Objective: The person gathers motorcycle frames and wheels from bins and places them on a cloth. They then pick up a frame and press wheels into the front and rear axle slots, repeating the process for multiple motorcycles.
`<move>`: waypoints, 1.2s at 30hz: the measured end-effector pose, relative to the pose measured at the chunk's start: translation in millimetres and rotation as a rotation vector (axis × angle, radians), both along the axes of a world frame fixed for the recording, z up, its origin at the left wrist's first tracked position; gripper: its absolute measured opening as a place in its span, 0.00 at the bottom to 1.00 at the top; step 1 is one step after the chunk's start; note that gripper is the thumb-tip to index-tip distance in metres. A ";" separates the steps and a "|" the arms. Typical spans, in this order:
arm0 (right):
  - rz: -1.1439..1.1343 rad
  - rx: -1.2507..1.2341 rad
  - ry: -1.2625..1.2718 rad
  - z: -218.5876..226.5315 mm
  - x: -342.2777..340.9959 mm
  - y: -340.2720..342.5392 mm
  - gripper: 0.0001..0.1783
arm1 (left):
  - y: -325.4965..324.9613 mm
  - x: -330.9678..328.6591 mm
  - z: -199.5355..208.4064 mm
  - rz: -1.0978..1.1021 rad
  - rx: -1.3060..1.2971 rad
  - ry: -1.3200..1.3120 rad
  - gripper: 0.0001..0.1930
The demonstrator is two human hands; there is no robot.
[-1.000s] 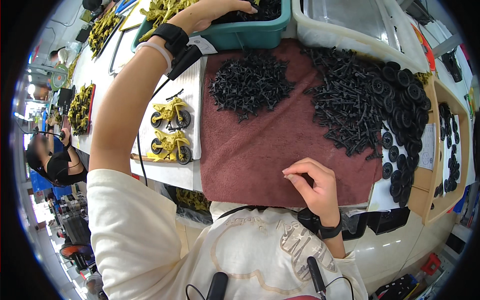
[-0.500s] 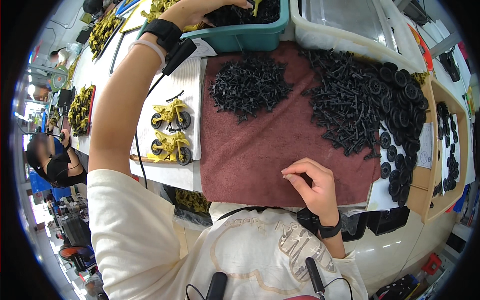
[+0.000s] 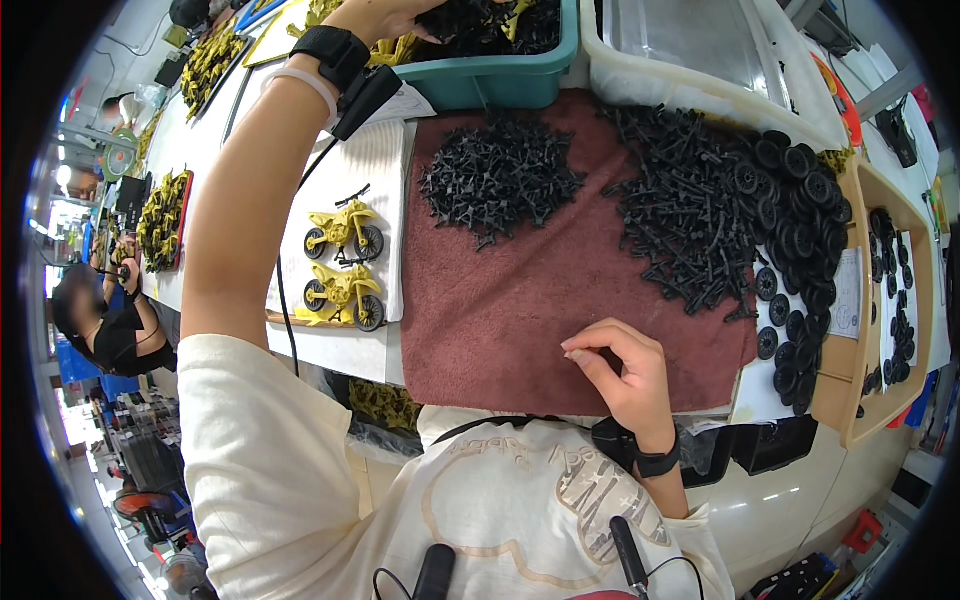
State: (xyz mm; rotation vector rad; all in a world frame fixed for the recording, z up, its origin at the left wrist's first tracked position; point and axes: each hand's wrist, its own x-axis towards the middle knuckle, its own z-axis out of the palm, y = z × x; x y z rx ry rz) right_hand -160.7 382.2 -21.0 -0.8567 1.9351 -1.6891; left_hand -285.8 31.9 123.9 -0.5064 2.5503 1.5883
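A curved line of printed lettering crosses the cream shirt (image 3: 480,500), nearer the body than the right fingers. A pale printed sheet (image 3: 405,103) sits just nearer than the left fingers, against the teal bin (image 3: 490,85), and another paper slip (image 3: 847,290) well to the right of the right fingers; their print is too small to make out.

The right hand (image 3: 632,378) is above the near part of the maroon cloth (image 3: 500,320), thumb and forefinger tips narrowed together; whether anything tiny is between them I cannot tell. A broad stretch of cloth spreads left and ahead of these fingers, its near edge just behind them. Farther ahead-left is a heap of small black pieces (image 3: 500,170); ahead-right, long black parts (image 3: 690,210) and black wheels (image 3: 800,220).

The left hand (image 3: 385,18) is at the bin's left side, cut by the upper border, so its grip cannot be told. Yellow parts (image 3: 395,50) lie right under its fingers, and black parts (image 3: 470,35) just to their right, inside the bin's rim. Two yellow toy motorcycles (image 3: 343,228) stand nearer the body than the left fingers, on the bench (image 3: 362,345).
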 end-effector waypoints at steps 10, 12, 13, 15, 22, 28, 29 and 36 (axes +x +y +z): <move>0.009 0.003 -0.005 0.3 -0.6 -0.2 0.08 | -29.2 -24.9 -15.6 0.038 0.132 0.041 0.23; 0.011 -0.005 0.002 -1.2 -0.7 0.2 0.08 | -27.0 -22.6 -12.5 0.021 0.197 0.071 0.22; 0.015 -0.014 0.011 -1.7 -0.6 0.4 0.08 | -25.8 -20.4 -8.5 0.046 0.189 0.110 0.22; 0.013 -0.007 0.005 -1.2 -0.5 0.5 0.08 | -19.4 -15.2 -1.8 0.053 0.238 0.179 0.22; 0.012 -0.005 0.002 -1.5 -0.5 0.4 0.08 | 10.2 20.6 15.1 -0.028 0.220 0.161 0.24; 0.016 0.003 0.005 -2.0 -0.6 0.6 0.08 | 25.1 42.5 8.4 -0.061 0.289 0.160 0.24; 0.017 0.004 0.005 -1.6 -0.5 0.3 0.08 | 24.6 43.6 5.3 -0.098 0.307 0.140 0.25; 0.006 0.012 -0.012 -2.3 -0.4 0.5 0.08 | 38.0 51.6 -8.0 -0.301 0.080 0.062 0.28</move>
